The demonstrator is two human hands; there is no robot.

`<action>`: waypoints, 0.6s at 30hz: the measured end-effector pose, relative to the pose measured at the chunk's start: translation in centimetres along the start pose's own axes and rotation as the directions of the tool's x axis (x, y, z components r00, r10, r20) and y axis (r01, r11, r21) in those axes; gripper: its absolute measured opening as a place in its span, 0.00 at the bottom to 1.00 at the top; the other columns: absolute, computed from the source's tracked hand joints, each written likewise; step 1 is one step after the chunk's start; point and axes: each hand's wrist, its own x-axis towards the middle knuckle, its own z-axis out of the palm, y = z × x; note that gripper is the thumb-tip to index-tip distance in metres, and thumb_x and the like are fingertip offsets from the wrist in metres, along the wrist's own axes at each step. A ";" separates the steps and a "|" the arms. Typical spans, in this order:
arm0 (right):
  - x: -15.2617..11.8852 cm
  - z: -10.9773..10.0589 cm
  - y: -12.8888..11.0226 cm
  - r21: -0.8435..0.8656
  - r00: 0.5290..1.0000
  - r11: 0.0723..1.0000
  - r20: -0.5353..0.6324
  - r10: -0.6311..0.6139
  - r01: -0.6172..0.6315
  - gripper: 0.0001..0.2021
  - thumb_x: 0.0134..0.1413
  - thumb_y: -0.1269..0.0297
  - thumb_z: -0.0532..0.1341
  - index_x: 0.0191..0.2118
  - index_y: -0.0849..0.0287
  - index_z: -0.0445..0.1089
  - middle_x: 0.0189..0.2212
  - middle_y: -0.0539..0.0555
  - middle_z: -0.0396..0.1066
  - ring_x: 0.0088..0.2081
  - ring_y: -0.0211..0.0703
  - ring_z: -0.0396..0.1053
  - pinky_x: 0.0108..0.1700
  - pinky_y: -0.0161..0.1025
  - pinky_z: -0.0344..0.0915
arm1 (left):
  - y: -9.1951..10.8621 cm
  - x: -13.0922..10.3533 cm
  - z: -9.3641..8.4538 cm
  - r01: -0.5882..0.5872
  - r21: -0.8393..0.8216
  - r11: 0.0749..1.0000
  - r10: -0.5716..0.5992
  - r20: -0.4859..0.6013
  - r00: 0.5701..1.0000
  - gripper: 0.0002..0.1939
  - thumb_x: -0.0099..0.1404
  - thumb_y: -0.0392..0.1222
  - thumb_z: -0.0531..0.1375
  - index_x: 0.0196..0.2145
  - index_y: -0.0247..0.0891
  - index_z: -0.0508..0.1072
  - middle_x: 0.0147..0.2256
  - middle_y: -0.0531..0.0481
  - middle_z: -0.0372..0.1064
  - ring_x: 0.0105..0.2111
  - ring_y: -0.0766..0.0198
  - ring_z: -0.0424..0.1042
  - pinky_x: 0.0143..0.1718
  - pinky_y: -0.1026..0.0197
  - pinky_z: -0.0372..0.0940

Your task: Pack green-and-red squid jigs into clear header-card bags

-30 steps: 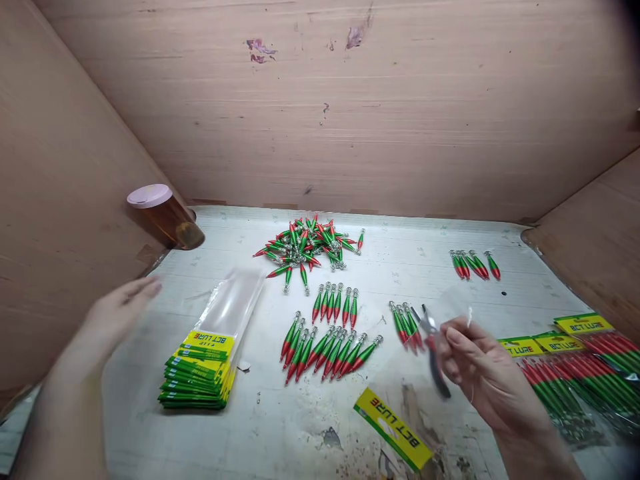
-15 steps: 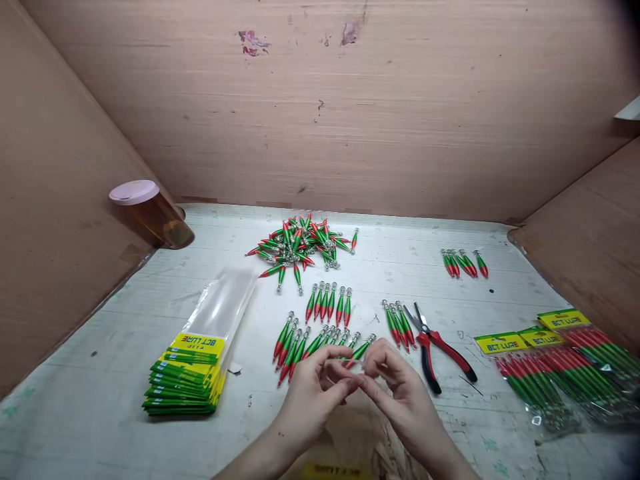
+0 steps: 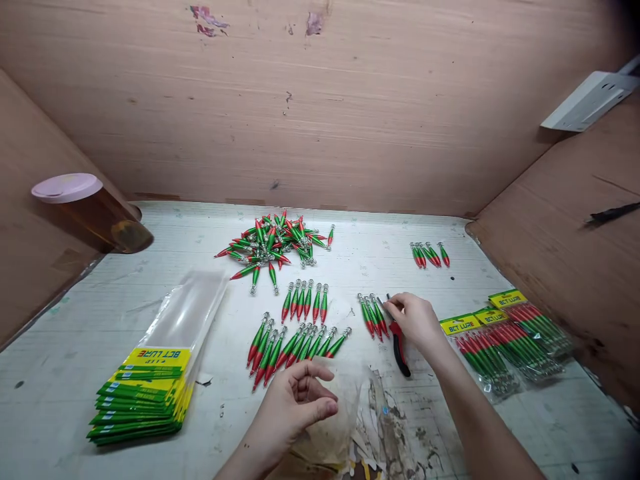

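Note:
My left hand (image 3: 299, 403) is open, fingers curved and thumb apart, over a clear plastic bag (image 3: 345, 393) at the near edge. My right hand (image 3: 413, 321) has its fingers closed over the joint of the pliers (image 3: 399, 343), hiding one red-and-black handle; how firm the hold is does not show. Just left of them lie several green-and-red squid lures (image 3: 371, 315) side by side. More lures (image 3: 295, 343) spread in rows beyond my left hand, and another row (image 3: 306, 301) lies farther back.
A heap of lures (image 3: 275, 243) lies at the back. To the left are stacked empty packets (image 3: 140, 400) and a lidded cup (image 3: 95, 213). Filled packets (image 3: 500, 347) and a small lure group (image 3: 430, 255) lie right. Cardboard walls (image 3: 300, 147) enclose the table; a power strip (image 3: 590, 103) hangs at right.
My hands have parted from being together at the front. The right has reached out to the pliers; the left has opened. The view has swung to the right.

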 end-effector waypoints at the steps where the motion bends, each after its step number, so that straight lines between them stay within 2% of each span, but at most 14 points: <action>1: 0.8 0.2 0.2 -0.051 1.000 0.998 -0.003 0.029 -0.029 0.10 0.48 0.63 0.60 0.19 0.56 0.64 0.24 0.57 0.69 0.31 0.50 0.67 0.32 0.40 0.56 | -0.1 0.1 0.0 0.004 -0.008 1.000 -0.004 -0.003 1.000 0.22 0.43 0.40 0.74 0.35 0.34 0.73 0.25 0.50 0.75 0.27 0.65 0.73 0.31 0.64 0.66; 3: 1.5 1.2 0.3 -0.128 0.997 0.989 0.004 0.076 -0.075 0.14 0.42 0.69 0.61 0.13 0.56 0.59 0.19 0.56 0.66 0.28 0.50 0.67 0.29 0.39 0.53 | -0.2 0.1 0.0 0.011 -0.021 1.000 -0.011 -0.010 1.000 0.21 0.44 0.42 0.74 0.35 0.34 0.73 0.25 0.49 0.76 0.27 0.65 0.73 0.30 0.64 0.66; 6: 1.6 2.4 0.0 -0.165 0.993 0.979 0.000 0.119 -0.117 0.18 0.36 0.74 0.62 0.10 0.55 0.52 0.15 0.54 0.62 0.27 0.51 0.67 0.27 0.38 0.50 | 0.1 0.1 0.2 0.012 -0.059 0.998 -0.014 -0.035 0.999 0.21 0.43 0.43 0.74 0.34 0.34 0.73 0.25 0.50 0.75 0.28 0.64 0.73 0.30 0.64 0.67; 9: 1.2 2.0 -0.7 -0.101 0.992 0.987 -0.014 0.122 -0.123 0.16 0.35 0.74 0.62 0.12 0.55 0.54 0.15 0.53 0.61 0.26 0.50 0.67 0.26 0.38 0.51 | 0.3 -0.1 0.3 0.014 -0.099 0.995 -0.019 -0.057 0.998 0.22 0.42 0.43 0.74 0.34 0.34 0.73 0.25 0.50 0.75 0.27 0.65 0.72 0.29 0.64 0.66; 11: 0.8 1.0 -1.4 0.003 0.995 0.995 0.002 0.097 -0.097 0.10 0.37 0.70 0.63 0.16 0.55 0.60 0.16 0.52 0.62 0.25 0.47 0.65 0.26 0.38 0.53 | 0.4 -0.1 0.4 0.006 -0.108 0.994 -0.012 -0.057 0.998 0.22 0.43 0.42 0.74 0.34 0.33 0.73 0.25 0.49 0.75 0.26 0.66 0.72 0.29 0.64 0.66; 13: 0.3 0.1 -2.4 0.158 0.997 0.986 0.071 0.041 -0.052 0.06 0.41 0.64 0.63 0.23 0.57 0.64 0.19 0.51 0.65 0.24 0.43 0.64 0.25 0.37 0.56 | 0.6 0.0 0.4 -0.001 -0.110 0.994 -0.004 -0.046 0.999 0.21 0.44 0.41 0.74 0.35 0.33 0.73 0.26 0.49 0.76 0.25 0.66 0.72 0.29 0.64 0.66; 16: -0.7 -0.3 -4.3 0.397 0.974 0.918 0.206 -0.090 0.001 0.14 0.46 0.51 0.62 0.31 0.57 0.64 0.22 0.50 0.67 0.22 0.39 0.64 0.24 0.37 0.62 | 1.1 0.3 0.5 0.006 -0.100 0.995 -0.008 -0.018 1.000 0.21 0.45 0.40 0.73 0.35 0.33 0.73 0.26 0.48 0.76 0.25 0.65 0.73 0.30 0.63 0.67; 18: -1.3 -0.1 -5.5 0.542 0.954 0.841 0.250 -0.164 0.003 0.18 0.46 0.48 0.63 0.35 0.57 0.63 0.25 0.50 0.69 0.22 0.38 0.66 0.24 0.36 0.64 | 1.5 0.5 0.7 0.010 -0.093 0.996 -0.011 -0.009 1.000 0.21 0.44 0.40 0.74 0.35 0.33 0.73 0.26 0.48 0.76 0.25 0.65 0.72 0.29 0.62 0.67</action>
